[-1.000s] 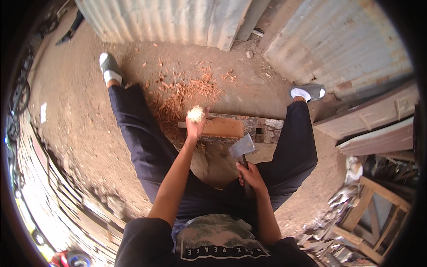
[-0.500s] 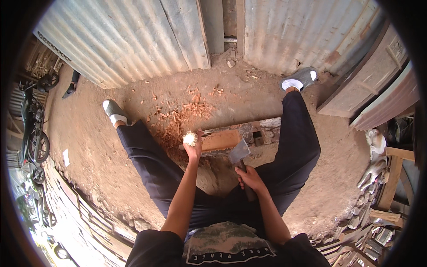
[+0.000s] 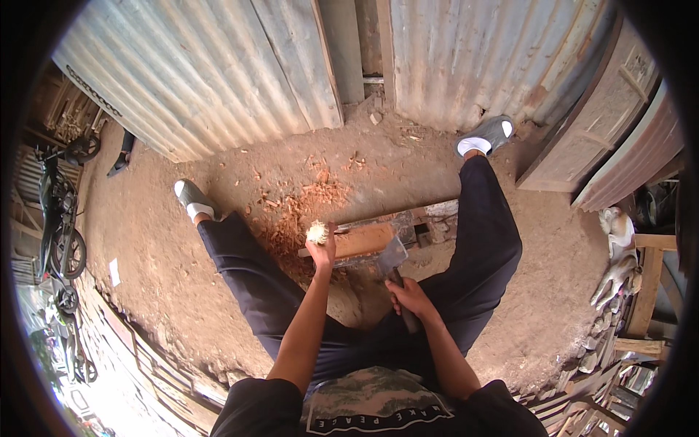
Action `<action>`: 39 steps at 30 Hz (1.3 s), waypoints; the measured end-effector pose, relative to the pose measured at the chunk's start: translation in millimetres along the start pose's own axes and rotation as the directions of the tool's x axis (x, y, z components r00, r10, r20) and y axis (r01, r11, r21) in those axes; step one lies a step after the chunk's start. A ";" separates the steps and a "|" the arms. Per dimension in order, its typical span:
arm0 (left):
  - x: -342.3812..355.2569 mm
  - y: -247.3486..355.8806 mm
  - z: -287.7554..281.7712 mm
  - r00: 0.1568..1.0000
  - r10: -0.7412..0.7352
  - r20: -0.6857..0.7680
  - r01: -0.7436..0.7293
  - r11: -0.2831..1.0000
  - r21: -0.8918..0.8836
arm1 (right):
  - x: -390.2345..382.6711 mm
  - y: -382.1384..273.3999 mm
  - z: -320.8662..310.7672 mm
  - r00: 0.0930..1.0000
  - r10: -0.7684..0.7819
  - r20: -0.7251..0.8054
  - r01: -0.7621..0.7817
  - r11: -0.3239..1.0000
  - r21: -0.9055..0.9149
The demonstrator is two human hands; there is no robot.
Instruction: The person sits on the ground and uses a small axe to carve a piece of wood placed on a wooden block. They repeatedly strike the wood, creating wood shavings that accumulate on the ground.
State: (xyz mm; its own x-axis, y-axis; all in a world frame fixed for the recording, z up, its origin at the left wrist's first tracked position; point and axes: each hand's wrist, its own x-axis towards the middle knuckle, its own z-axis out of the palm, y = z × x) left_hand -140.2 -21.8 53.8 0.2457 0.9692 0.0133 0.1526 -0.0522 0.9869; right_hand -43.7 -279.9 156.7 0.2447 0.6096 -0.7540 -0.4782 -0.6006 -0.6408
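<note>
My left hand (image 3: pixel 322 253) is closed around a pale piece of wood (image 3: pixel 317 232), whose light, rough-cut end faces up. It is above the left end of a low wooden block (image 3: pixel 364 241) lying between my legs; whether the piece touches the block I cannot tell. My right hand (image 3: pixel 410 297) grips the dark handle of a hatchet (image 3: pixel 394 255). Its broad grey blade points up and away from me, beside the near edge of the block. Reddish wood chips (image 3: pixel 298 207) are scattered on the dirt beyond and left of the block.
Corrugated metal sheets (image 3: pixel 196 80) stand across the far side. Wooden panels (image 3: pixel 582 109) lean at the right, with a dog (image 3: pixel 619 247) lying near them. Motorcycles (image 3: pixel 62 218) are parked at the left. Scrap wood (image 3: pixel 597 400) is piled at the lower right.
The whole view has shifted slightly. My left hand with the wood piece sits a little further right and nearer; my right hand holds the hatchet in nearly the same place.
</note>
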 end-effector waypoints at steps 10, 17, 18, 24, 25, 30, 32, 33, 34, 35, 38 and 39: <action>-3.7 -13.1 -0.7 0.996 0.083 0.036 -0.087 0.983 0.162 | -20.6 -65.7 16.2 0.972 -0.236 0.009 0.236 0.965 -0.116; -13.5 -0.1 30.1 0.996 0.015 0.091 -0.035 0.974 0.224 | -20.4 -135.0 40.6 0.578 -0.804 -0.143 0.678 0.570 -0.465; -7.9 -12.3 25.0 0.995 0.047 0.088 -0.071 0.953 0.294 | -6.6 -130.6 45.7 0.525 -0.845 -0.102 0.720 0.505 -0.476; 5.2 -19.5 35.3 0.989 -0.043 0.144 -0.028 0.887 0.460 | 85.1 -89.1 17.0 0.718 -0.688 0.105 0.520 0.430 -0.738; 10.1 -16.3 22.1 0.989 -0.046 0.143 -0.036 0.852 0.522 | 72.4 -103.8 30.2 0.772 -0.630 0.083 0.520 0.552 -0.652; 35.9 4.7 11.9 0.936 -0.001 0.352 -0.134 0.923 0.361 | 31.4 -129.2 16.8 0.879 -0.471 0.074 0.460 0.798 -0.388; 39.2 5.1 22.1 0.892 0.139 0.430 -0.177 0.983 0.050 | 33.7 -117.3 -4.9 0.900 -0.433 0.051 0.416 0.818 -0.396; 41.8 2.5 28.5 0.876 0.093 0.473 -0.043 0.992 -0.116 | 35.6 -109.2 -14.8 0.908 -0.416 0.050 0.402 0.833 -0.380; 43.5 -4.5 33.1 0.852 0.050 0.521 0.106 0.958 -0.266 | 37.5 -99.3 -23.0 0.918 -0.394 0.050 0.385 0.850 -0.361; 42.9 -12.2 38.3 0.820 0.016 0.573 0.259 0.881 -0.397 | 39.4 -88.9 -30.9 0.927 -0.372 0.047 0.365 0.866 -0.342; 65.5 -60.2 20.6 0.864 -0.159 0.477 0.260 0.954 -0.152 | 48.9 -74.8 -23.9 0.960 -0.274 0.059 0.276 0.894 -0.353; 65.3 -62.9 32.2 0.871 -0.162 0.464 0.302 0.922 -0.244 | 48.0 -68.6 -28.3 0.972 -0.233 0.031 0.228 0.900 -0.372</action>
State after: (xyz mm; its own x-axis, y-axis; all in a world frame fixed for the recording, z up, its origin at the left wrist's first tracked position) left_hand -102.8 37.0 -12.6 0.6334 0.7411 -0.2229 -0.0190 0.3029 0.9528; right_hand 24.8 -224.1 160.3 0.3235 0.7485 -0.5788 -0.0605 -0.5941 -0.8021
